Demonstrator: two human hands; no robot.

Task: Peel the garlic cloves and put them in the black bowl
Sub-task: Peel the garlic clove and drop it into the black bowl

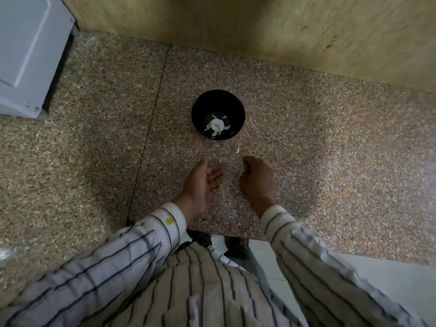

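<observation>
Dim overhead light; vignetted corners; soft blur.

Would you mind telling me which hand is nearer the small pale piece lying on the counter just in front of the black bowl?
Right. The right hand sits just below the pale piece; the left hand is farther, down-left.

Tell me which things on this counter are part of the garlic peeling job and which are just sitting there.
Part of the job:
round black bowl holding pale peeled garlic cloves
small pale garlic piece on the counter near the bowl
left hand, open
right hand, curled

Just sitting there:
white boxy appliance
speckled granite counter
</observation>
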